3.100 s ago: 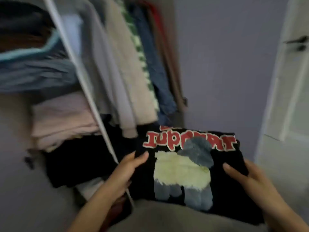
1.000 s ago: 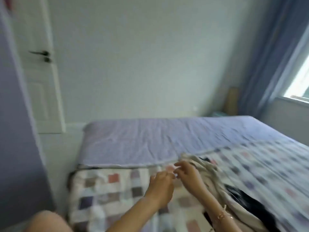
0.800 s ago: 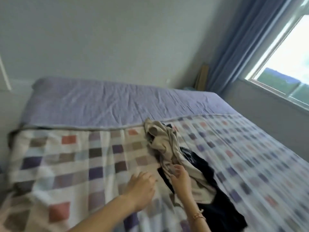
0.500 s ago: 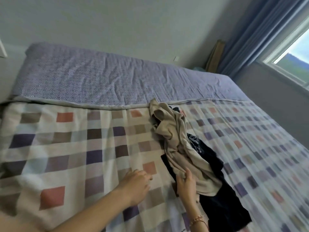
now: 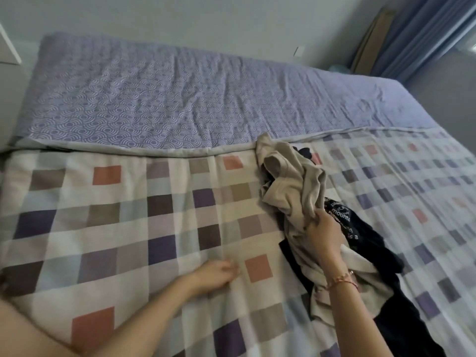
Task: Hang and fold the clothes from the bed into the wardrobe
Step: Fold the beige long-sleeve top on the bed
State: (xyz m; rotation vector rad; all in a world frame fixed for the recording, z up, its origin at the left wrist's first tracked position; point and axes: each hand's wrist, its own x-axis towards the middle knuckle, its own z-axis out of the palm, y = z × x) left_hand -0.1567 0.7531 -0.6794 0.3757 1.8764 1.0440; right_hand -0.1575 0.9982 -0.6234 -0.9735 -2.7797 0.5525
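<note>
**Hands at the clothes heap on the bed**

Right hand (image 5: 325,234), wearing a bracelet (image 5: 342,280) at the wrist, gripped a fold of the crumpled beige garment (image 5: 291,181), its fingers curled into the cloth. Left hand (image 5: 215,274) rested on the checked quilt (image 5: 123,217) with fingers loosely curled, holding nothing discernible; motion blur obscured its fingertips. Beneath and beyond the right hand lay a dark garment (image 5: 373,246) with white lettering, partly covered by the beige one. Both garments were on the bed, well to the right of the left hand. Ahead of both hands stretched a purple patterned sheet (image 5: 154,99).
</note>
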